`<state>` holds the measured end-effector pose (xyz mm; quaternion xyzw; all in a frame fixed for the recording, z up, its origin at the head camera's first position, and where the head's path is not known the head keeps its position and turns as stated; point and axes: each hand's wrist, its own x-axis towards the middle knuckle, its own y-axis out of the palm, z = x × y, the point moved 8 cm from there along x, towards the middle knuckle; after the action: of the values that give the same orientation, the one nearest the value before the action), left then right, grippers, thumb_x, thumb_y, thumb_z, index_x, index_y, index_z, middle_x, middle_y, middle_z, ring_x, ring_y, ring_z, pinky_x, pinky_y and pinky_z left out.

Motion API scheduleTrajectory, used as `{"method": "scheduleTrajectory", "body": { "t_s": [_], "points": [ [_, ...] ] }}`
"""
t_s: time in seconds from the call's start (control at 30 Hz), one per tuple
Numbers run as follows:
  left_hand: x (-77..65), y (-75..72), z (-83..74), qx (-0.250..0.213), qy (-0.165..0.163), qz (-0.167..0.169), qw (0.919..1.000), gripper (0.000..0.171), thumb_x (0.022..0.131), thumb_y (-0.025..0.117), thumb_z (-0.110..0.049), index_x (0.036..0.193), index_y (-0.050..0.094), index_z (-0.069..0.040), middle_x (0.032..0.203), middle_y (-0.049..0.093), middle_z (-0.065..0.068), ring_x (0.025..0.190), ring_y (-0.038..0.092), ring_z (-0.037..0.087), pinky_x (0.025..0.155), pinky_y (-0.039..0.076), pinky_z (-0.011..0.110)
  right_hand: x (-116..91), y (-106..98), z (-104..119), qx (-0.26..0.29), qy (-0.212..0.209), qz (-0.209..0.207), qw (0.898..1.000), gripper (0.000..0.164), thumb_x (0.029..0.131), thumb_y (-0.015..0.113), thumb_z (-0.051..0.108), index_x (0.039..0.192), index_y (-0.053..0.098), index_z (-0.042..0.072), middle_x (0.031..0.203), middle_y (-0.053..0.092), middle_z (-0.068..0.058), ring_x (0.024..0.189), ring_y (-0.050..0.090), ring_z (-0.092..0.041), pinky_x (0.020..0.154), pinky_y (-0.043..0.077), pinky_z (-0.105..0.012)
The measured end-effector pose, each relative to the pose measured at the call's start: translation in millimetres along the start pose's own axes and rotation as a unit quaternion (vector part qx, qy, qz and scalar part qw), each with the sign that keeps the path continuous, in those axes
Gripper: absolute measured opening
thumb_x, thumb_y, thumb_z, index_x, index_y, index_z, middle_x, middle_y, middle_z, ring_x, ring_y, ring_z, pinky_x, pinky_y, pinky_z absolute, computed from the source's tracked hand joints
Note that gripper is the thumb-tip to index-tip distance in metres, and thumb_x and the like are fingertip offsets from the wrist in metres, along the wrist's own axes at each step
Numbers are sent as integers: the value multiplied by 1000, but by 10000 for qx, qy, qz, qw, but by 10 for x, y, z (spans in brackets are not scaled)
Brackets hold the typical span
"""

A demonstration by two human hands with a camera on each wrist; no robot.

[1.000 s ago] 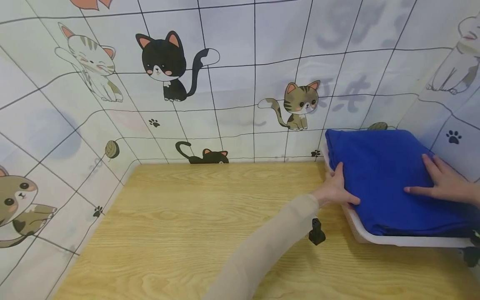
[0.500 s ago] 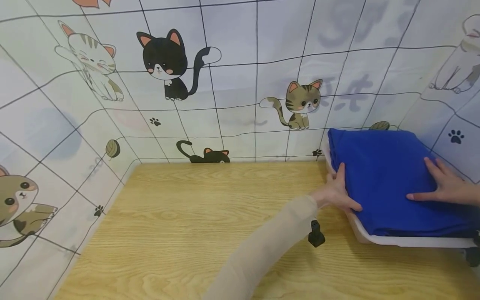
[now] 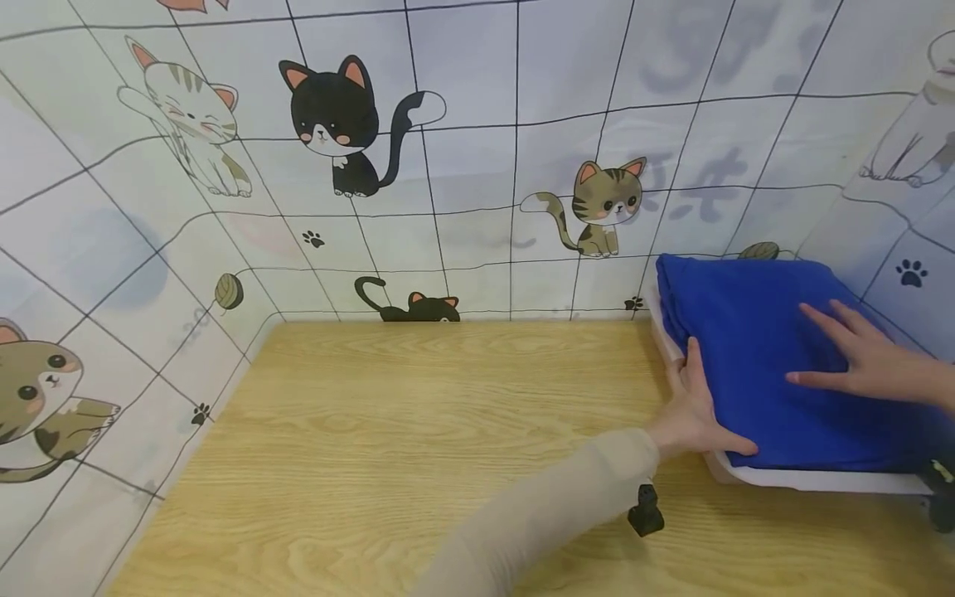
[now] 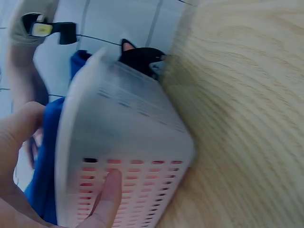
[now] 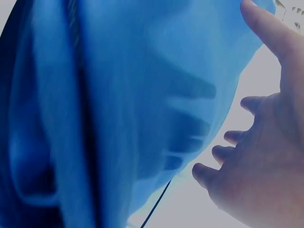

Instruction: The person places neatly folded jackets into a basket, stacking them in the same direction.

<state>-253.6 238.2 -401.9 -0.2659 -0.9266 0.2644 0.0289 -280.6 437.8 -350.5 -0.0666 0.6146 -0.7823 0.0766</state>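
A folded blue cloth (image 3: 753, 340) fills a white plastic basket (image 3: 806, 479) at the right. My left hand (image 3: 694, 414) straddles the basket's left side near the front corner: the thumb lies over the cloth's edge and the fingers extend along the outer wall. Seen from the left wrist, a finger stands against the slotted wall (image 4: 137, 180); firm contact cannot be told. Spread fingers show on my right hand (image 3: 858, 356) over the cloth's right part. The right wrist view shows that hand (image 5: 266, 137) beside the cloth (image 5: 142, 95), its shadow falling on the fabric.
The basket stands on a wood-grain table (image 3: 418, 431), close to the back and right walls. A cat-patterned, grid-lined covering (image 3: 477, 182) rises behind and on both sides. A black wrist mount (image 3: 646, 510) hangs under my left sleeve (image 3: 552, 506).
My left hand has slid along the basket's left side toward the front corner. My right hand has shifted slightly left and back over the cloth. The basket stays in place.
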Motion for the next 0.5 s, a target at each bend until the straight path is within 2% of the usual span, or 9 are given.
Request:
{"method": "scheduleTrajectory", "body": {
  "t_s": [0.23, 0.3, 0.37, 0.47, 0.5],
  "points": [
    [4, 23, 61, -48, 411, -20, 9991, 131, 71, 87, -27, 153, -15, -27, 153, 0, -2, 133, 20, 6, 92, 38, 16, 85, 48, 345, 224, -425, 193, 9987, 109, 82, 75, 35, 153, -1, 1, 148, -7, -41, 133, -8, -61, 91, 9, -80],
    [-12, 7, 81, 131, 505, 8, 9986, 128, 72, 86, -32, 153, -14, -26, 152, 2, -1, 134, 17, 6, 94, 37, 17, 88, 53, 415, 365, -562, 151, 9976, 107, 82, 75, 32, 153, 1, 2, 150, -5, -39, 134, -6, -60, 90, 10, -81],
    [-41, -40, 102, 19, 561, 74, 9984, 125, 73, 85, -31, 154, -10, -27, 153, 3, 0, 135, 15, 9, 95, 37, 20, 89, 52, 469, 478, -678, 114, 9965, 104, 84, 74, 30, 154, 3, 3, 151, -5, -38, 134, -6, -59, 90, 12, -81],
    [-99, -168, 153, -34, 621, 108, 9980, 119, 75, 84, -31, 155, -5, -30, 153, 7, 4, 135, 19, 12, 94, 39, 23, 97, 32, 539, 608, -794, 45, 9950, 100, 85, 73, 28, 155, 5, 5, 152, -4, -36, 135, -3, -58, 88, 15, -80],
    [-116, -217, 182, -155, 622, 135, 9978, 118, 75, 84, -28, 155, -3, -31, 153, 7, 5, 132, 29, 12, 91, 41, 23, 103, 26, 561, 608, -810, 32, 9949, 99, 85, 73, 28, 155, 6, 5, 152, -3, -35, 135, -2, -58, 88, 16, -80]
  ]
}}
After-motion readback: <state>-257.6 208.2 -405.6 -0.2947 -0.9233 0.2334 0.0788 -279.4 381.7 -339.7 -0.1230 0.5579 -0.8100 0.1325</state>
